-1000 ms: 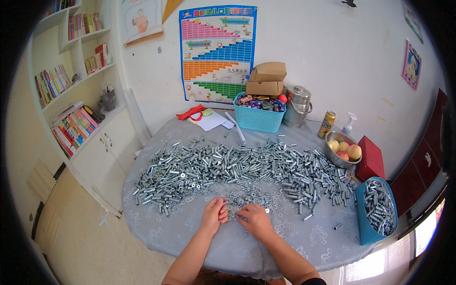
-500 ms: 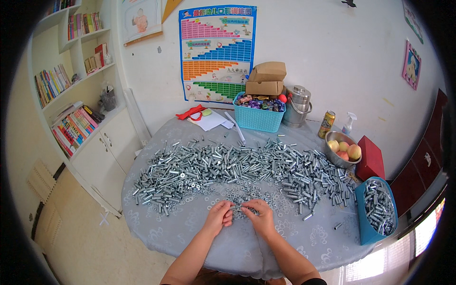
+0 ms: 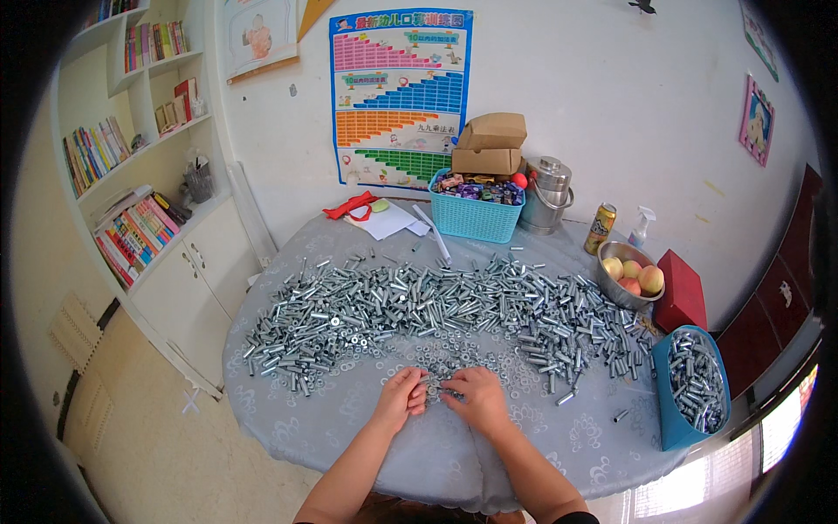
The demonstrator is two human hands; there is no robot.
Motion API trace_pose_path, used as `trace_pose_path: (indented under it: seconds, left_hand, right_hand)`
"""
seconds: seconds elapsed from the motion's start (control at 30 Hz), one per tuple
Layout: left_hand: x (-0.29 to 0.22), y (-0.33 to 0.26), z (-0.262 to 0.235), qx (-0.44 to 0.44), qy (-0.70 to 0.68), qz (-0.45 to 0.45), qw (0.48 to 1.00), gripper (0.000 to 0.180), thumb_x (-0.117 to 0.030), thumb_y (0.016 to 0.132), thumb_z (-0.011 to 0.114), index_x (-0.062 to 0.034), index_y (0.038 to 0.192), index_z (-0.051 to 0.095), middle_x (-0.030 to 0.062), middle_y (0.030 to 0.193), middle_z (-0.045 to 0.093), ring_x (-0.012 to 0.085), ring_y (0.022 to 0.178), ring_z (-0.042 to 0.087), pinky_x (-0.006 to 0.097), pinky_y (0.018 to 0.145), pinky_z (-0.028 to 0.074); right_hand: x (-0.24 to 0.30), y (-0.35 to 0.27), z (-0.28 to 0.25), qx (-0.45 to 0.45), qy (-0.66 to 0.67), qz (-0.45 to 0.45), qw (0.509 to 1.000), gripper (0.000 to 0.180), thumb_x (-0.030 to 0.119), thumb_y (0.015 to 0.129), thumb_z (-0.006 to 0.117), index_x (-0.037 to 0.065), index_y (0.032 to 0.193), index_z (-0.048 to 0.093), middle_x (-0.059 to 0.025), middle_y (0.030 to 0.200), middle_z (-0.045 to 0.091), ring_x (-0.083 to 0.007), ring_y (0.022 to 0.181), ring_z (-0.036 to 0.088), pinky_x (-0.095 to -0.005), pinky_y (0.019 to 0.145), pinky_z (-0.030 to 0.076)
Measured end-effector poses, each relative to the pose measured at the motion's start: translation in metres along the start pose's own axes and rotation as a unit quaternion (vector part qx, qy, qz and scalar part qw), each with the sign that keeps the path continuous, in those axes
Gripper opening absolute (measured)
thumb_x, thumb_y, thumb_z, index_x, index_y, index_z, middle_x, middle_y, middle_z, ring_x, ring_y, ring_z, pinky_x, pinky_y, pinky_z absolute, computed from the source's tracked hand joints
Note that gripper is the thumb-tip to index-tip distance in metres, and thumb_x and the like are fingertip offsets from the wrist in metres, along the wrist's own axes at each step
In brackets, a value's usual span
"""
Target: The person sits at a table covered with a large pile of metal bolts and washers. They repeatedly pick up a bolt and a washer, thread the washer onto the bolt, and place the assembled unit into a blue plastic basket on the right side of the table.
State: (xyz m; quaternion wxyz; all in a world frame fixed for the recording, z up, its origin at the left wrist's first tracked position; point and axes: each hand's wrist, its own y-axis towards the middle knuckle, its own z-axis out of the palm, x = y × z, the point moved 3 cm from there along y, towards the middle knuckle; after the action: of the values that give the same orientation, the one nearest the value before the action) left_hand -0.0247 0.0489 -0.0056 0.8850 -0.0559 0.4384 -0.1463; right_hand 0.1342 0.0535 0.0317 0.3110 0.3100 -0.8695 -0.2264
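Observation:
My left hand is closed near the table's front, thumb and fingertips pressed together. Whatever the left fingers hold is too small to make out. Close on its right, my right hand bends its fingers down at the near edge of a small heap of metal nuts and washers. Bits of silver metal show by the right fingertips, but the grip itself is partly hidden. Behind both hands spreads a wide pile of short silver metal bolts or sleeves, with loose washers along its near side.
At the right edge stands a blue bin full of similar metal pieces. Farther back are a steel bowl of fruit, a red box, a drink can, a turquoise basket, a metal pot and papers.
My right hand has moved slightly away from the left fingertips, its fingers now curled down toward the nuts. My left hand stays nearly in place, its fingers drawn in more.

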Motion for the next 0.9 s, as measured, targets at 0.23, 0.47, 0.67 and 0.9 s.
trace_pose_path:
  seconds: [0.23, 0.47, 0.67, 0.9]
  left_hand:
    - [0.001, 0.001, 0.000, 0.001, 0.002, 0.001, 1.000, 0.019, -0.024, 0.093, 0.045, -0.0054, 0.096, 0.049, -0.0021, 0.060, 0.034, 0.0064, 0.047, 0.031, 0.022, 0.042, 0.027]
    - [0.000, -0.001, 0.003, 0.006, 0.018, -0.016, 1.000, 0.019, -0.026, 0.093, 0.045, -0.0071, 0.095, 0.048, -0.0038, 0.060, 0.032, 0.0049, 0.047, 0.029, 0.020, 0.041, 0.024]
    - [0.001, -0.001, 0.004, 0.016, 0.024, -0.026, 0.999, 0.018, -0.026, 0.093, 0.044, -0.0090, 0.096, 0.048, -0.0052, 0.059, 0.029, 0.0041, 0.046, 0.026, 0.019, 0.040, 0.023]
    - [-0.001, -0.003, 0.006, 0.009, 0.049, -0.014, 0.999, 0.015, -0.024, 0.093, 0.045, -0.0089, 0.096, 0.048, -0.0058, 0.058, 0.028, 0.0037, 0.045, 0.024, 0.019, 0.040, 0.022]
  right_hand:
    - [-0.002, -0.003, 0.010, 0.034, -0.025, -0.023, 0.999, 0.018, 0.019, 0.065, 0.070, 0.010, 0.081, 0.067, -0.0031, 0.084, 0.060, -0.0234, 0.082, 0.055, -0.0359, 0.073, 0.042]
    - [-0.004, -0.001, 0.001, -0.064, 0.221, 0.166, 0.959, 0.020, 0.008, 0.070, 0.069, 0.006, 0.089, 0.066, -0.0080, 0.081, 0.063, -0.0233, 0.078, 0.058, -0.0313, 0.069, 0.045]
    - [0.001, 0.002, 0.001, -0.043, 0.231, 0.127, 0.964, 0.020, 0.007, 0.072, 0.068, 0.006, 0.092, 0.066, -0.0086, 0.084, 0.064, -0.0226, 0.079, 0.058, -0.0307, 0.071, 0.046]
    - [0.003, 0.003, -0.001, -0.042, 0.200, 0.077, 0.976, 0.016, 0.009, 0.073, 0.068, 0.004, 0.088, 0.065, -0.0088, 0.085, 0.064, -0.0249, 0.079, 0.059, -0.0328, 0.071, 0.046]
